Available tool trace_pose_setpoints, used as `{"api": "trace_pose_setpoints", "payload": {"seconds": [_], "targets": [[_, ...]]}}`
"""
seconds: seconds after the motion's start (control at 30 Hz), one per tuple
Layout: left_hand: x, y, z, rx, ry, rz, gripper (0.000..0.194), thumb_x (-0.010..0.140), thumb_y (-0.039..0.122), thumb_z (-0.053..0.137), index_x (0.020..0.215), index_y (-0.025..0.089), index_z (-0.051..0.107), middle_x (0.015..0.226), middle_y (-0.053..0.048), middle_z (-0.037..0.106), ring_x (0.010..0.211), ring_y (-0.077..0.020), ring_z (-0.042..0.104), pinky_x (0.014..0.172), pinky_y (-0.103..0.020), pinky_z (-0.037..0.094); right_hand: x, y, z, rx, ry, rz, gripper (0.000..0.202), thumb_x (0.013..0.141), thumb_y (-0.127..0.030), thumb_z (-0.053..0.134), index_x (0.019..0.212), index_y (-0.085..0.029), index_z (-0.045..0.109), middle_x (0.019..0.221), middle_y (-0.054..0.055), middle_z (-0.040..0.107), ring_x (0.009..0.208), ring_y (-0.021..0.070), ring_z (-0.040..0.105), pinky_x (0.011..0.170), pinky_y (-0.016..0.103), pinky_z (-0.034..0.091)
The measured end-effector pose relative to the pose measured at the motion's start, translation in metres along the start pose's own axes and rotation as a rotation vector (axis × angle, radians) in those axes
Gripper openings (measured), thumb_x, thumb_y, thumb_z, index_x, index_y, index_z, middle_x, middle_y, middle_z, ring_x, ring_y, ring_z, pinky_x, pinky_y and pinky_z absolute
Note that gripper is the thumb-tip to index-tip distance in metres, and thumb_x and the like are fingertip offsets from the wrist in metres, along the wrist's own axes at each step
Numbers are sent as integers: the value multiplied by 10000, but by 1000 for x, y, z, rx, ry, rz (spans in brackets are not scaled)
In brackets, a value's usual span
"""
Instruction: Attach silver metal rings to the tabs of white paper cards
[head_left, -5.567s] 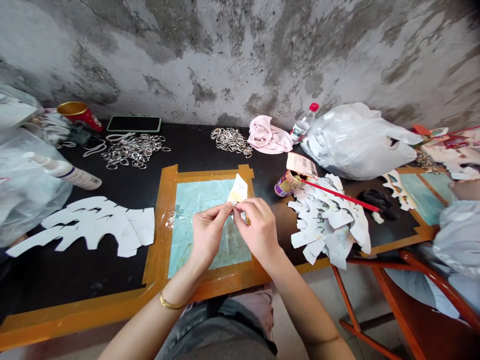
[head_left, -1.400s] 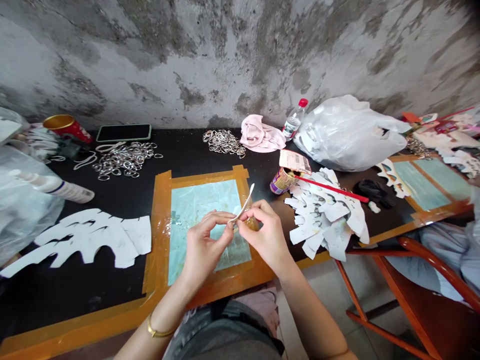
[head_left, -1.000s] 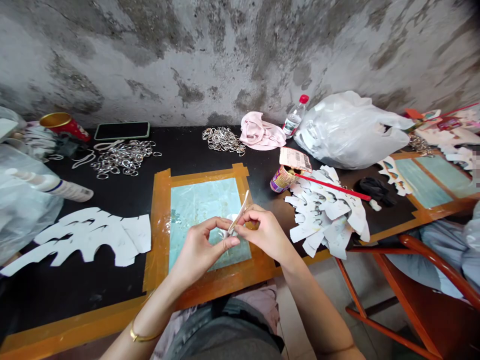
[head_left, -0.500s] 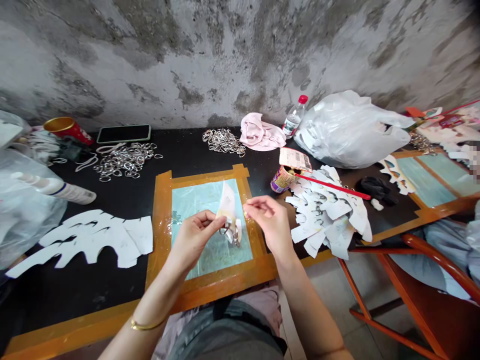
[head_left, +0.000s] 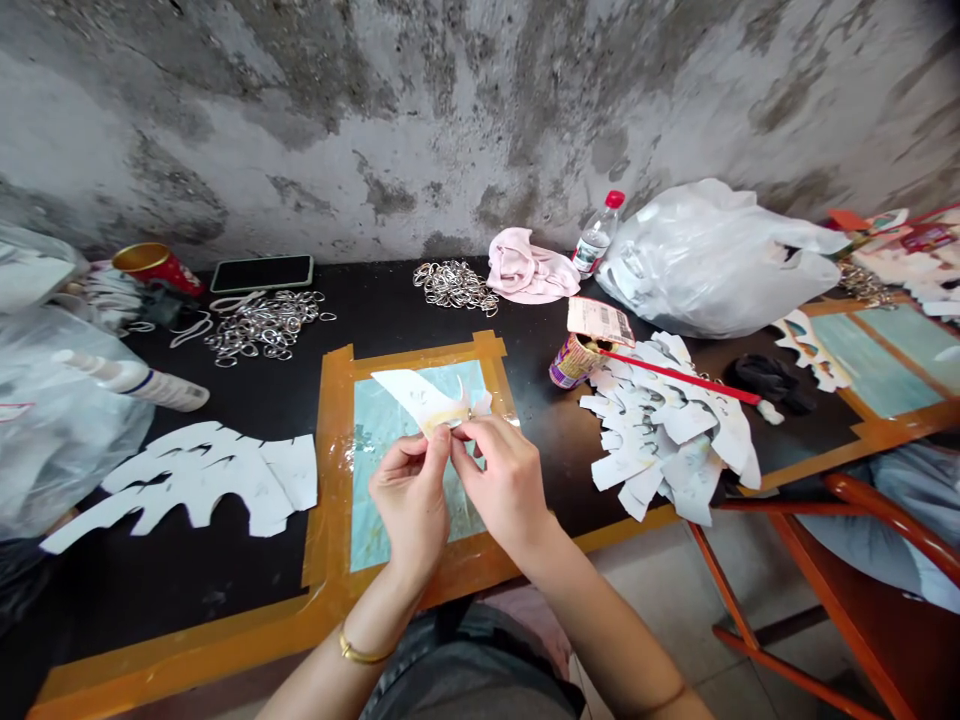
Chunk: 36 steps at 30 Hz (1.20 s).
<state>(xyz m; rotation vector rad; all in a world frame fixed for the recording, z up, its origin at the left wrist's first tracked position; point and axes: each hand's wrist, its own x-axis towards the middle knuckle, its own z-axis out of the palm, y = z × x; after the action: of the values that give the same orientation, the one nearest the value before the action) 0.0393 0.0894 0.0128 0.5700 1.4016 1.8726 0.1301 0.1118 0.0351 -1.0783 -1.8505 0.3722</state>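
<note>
A white cut-out piece (head_left: 412, 396) with a yellowish glue-like stain is held up over the pale blue sheet (head_left: 367, 535). My left hand (head_left: 415, 492) pinches its lower edge between thumb and fingers. Right beside it, my right hand (head_left: 504, 482) has thumb and forefinger closed on the same piece's right part. A bit of dark metal shows at the right fingertips, but the fingers cover most of it. Left of the sheet lie flat white scalloped pieces (head_left: 217, 480). To the right is a heap of stained white pieces (head_left: 679, 430).
Metal rings lie in two piles, one left (head_left: 266, 325) and one at the back (head_left: 456, 287). A printed paper cup (head_left: 574, 362) with a red stick (head_left: 682, 377) stands at the right. A glue bottle (head_left: 142, 382), phone (head_left: 262, 273), pink cloth (head_left: 529, 267) and plastic bag (head_left: 712, 262) surround the area.
My right hand has come left and closed on the white piece beside my left hand. The piece has turned so its long tip points to the upper left; the metal ring is now mostly hidden.
</note>
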Motion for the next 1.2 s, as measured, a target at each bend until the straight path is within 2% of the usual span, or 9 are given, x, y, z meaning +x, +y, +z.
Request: {"api": "trace_pose_setpoints", "payload": {"seconds": [0.13,0.27,0.4,0.57,0.67,0.73,0.8,1.0,1.2], "targets": [[3,1,-3,49,-59,-45,237,773,313,747,662,150,614,655,17,616,646,-92,562,650,-203,442,3,0,-3,230,0,191,80,784,-120,617,737,-176,584,692,-16,585,531,80,459,536,220,410],[1,3,-4,102,-109,-51,259,812,339,705,680,153,581,688,9,613,681,-99,560,669,-210,436,6,1,-7,306,-18,357,78,752,-136,626,701,-174,581,647,-30,542,526,80,402,509,220,365],[-1,5,1,231,-97,46,259,794,318,706,667,153,553,631,22,575,598,-87,519,580,-200,408,3,2,-7,239,-9,278,106,749,-107,612,703,-179,550,678,-22,537,548,87,404,525,227,363],[-2,8,6,262,-66,162,270,774,275,702,619,157,514,573,43,520,538,-75,478,535,-197,383,-5,1,-1,205,165,44,184,759,-66,601,682,-188,487,855,34,665,712,123,585,593,234,430],[-1,6,5,189,-98,72,269,791,296,704,645,159,524,607,32,557,582,-88,523,582,-204,420,-4,2,-2,357,176,246,171,750,-102,624,663,-186,503,784,26,662,691,130,597,567,231,434],[0,4,2,113,-131,-5,260,797,308,710,673,162,535,659,18,595,647,-104,566,641,-216,441,0,2,-6,509,132,465,152,738,-151,649,651,-178,527,694,6,617,576,103,520,515,225,404],[1,3,0,25,-168,-72,245,799,301,715,692,164,544,707,8,617,706,-113,586,693,-225,448,5,3,-10,621,78,598,139,714,-176,676,664,-171,546,617,-28,541,518,80,429,490,215,371],[3,10,3,-218,-194,-243,238,756,236,757,687,160,543,727,3,628,730,-97,582,747,-213,452,10,5,-12,769,4,647,217,690,-177,686,770,-191,485,670,-50,502,567,77,416,545,204,378],[6,14,7,-348,-198,-452,261,728,198,770,611,137,545,683,2,606,671,-70,556,726,-184,470,5,-3,-9,635,42,607,169,724,-156,630,728,-190,464,631,-64,419,525,69,339,509,210,324]]}}
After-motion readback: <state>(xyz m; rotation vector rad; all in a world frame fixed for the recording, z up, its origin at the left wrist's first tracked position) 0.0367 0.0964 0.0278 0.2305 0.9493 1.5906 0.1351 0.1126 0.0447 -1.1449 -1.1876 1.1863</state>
